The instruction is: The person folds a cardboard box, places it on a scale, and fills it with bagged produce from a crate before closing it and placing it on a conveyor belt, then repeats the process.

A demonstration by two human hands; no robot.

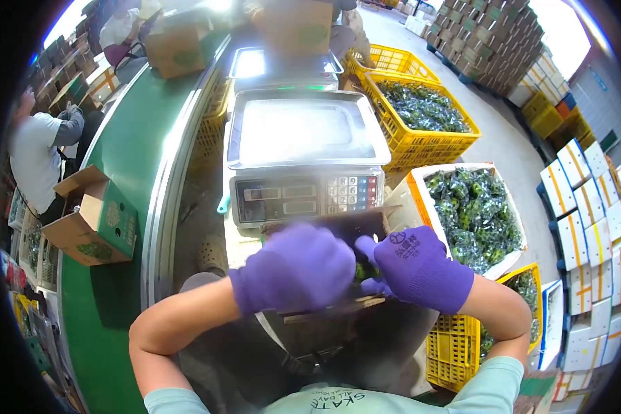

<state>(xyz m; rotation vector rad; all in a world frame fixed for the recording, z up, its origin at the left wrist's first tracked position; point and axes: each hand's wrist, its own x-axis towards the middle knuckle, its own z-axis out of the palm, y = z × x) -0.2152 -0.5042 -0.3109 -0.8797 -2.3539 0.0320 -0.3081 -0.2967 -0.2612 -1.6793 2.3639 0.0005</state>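
Both of my hands wear purple knit gloves and are over an open cardboard box (324, 324) on my lap side of the scale. My left hand (298, 268) is smeared by motion, and its fingers cannot be made out. My right hand (417, 268) has dark print on its back; its thumb and a lower finger stand apart, pointing left into the box. Between the hands a bit of something green (359, 272) shows, mostly hidden. Just beyond the box stands a digital scale (307, 196) with a bare steel pan (307, 131).
Right of me are a white foam box (522, 228) of green produce in clear bags and yellow crates (455, 348). A green conveyor (103, 331) at left carries an open carton (90, 221). Co-workers sit beyond it. Stacked white boxes (579, 200) stand far right.
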